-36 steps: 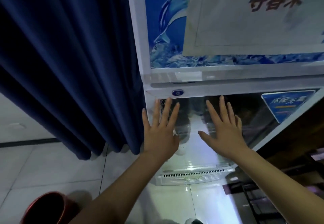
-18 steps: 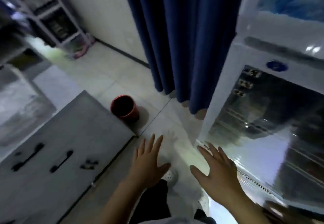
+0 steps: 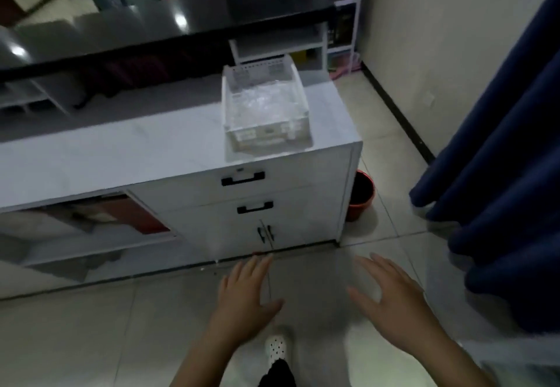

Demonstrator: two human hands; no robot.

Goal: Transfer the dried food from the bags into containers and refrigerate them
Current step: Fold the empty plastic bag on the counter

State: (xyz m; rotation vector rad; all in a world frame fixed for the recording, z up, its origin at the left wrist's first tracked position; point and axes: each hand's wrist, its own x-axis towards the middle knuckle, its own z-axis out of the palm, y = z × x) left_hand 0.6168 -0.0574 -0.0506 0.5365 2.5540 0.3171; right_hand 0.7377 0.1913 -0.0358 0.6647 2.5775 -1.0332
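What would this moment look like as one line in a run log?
left hand: open, empty | right hand: open, empty | basket: on cabinet | bucket: on floor by cabinet

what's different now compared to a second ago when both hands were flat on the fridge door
Both hands have come off the fridge's glass door. The view has swung left, away from the fridge, to face the white cabinet with the clear basket on top; the fridge is out of view. The left hand and right hand now hover over the floor. Unchanged: both hands open and empty, the red bucket by the blue curtain.
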